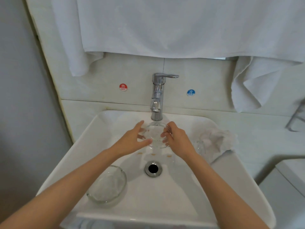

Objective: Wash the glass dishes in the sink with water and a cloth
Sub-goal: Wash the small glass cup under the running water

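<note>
A round clear glass dish (155, 135) is held under the chrome faucet (157, 96), over the back of the white sink (189, 187). My left hand (134, 140) grips its left rim and my right hand (175, 140) grips its right rim. I cannot tell whether water is running. A second glass dish (107, 185) rests in the sink at the front left. A small clear glass (198, 147) stands at the sink's right side, beside a crumpled white cloth (217, 139) on the rim.
The drain (153, 168) lies in the sink's middle, below my hands. White towels (165, 27) hang on the wall above the faucet. Hot (123, 87) and cold (191, 93) stickers flank the faucet. A wire rack (297, 118) is at the right edge.
</note>
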{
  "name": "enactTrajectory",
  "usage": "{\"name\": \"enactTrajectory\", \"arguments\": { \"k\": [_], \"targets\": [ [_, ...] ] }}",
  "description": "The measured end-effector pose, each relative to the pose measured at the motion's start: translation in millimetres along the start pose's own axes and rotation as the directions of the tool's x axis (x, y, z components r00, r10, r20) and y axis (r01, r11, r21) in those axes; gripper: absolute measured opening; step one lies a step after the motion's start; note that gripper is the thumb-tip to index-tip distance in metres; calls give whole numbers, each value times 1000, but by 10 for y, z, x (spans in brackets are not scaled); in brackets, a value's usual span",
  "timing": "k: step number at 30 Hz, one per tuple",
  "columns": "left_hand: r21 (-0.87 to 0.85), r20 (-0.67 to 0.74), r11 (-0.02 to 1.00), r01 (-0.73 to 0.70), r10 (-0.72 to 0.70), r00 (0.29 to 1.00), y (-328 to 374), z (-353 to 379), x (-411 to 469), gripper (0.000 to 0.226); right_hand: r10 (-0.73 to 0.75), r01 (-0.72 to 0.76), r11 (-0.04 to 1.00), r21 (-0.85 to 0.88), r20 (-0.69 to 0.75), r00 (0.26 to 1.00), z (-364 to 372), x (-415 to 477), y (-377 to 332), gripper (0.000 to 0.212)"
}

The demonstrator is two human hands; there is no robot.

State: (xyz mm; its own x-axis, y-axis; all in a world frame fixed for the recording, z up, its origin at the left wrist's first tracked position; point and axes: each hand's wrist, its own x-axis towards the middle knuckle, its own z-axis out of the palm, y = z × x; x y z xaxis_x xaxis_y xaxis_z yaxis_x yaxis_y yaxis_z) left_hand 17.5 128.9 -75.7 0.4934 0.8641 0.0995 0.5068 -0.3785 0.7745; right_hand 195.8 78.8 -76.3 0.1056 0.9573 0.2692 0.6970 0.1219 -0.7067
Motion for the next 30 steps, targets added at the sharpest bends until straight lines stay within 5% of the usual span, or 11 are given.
{"name": "enactTrajectory", "arguments": {
  "k": [5, 10, 15, 20, 24, 30],
  "targets": [
    [-359, 5, 925, 123, -130, 992, 0, 147, -1, 17, -100, 97, 993, 60, 47, 994, 21, -26, -30, 27],
    [15, -151, 986, -167, 167, 974, -44, 107, -56, 10, -27, 35, 998, -43, 166, 986, -60, 6, 43, 17],
    [76, -43, 984, -163, 166, 985, -92, 166, -82, 14, 108, -72, 989, -129, 300, 948, -14, -38, 76, 21],
    [135, -259, 947, -290, 316, 913, -101, 97, -6, 42, -34, 45, 985, -167, 74, 997, -47, 10, -35, 28],
    [-52, 11, 996, -69, 69, 998, -195, 185, -43, 22, 156, -38, 943, -331, 337, 928, -18, -63, -16, 19],
    [-562, 47, 825, 62, -43, 998, 6, 173, -49, 23, 106, -82, 990, -112, 224, 969, -222, -10, -102, 15]
  ]
}}
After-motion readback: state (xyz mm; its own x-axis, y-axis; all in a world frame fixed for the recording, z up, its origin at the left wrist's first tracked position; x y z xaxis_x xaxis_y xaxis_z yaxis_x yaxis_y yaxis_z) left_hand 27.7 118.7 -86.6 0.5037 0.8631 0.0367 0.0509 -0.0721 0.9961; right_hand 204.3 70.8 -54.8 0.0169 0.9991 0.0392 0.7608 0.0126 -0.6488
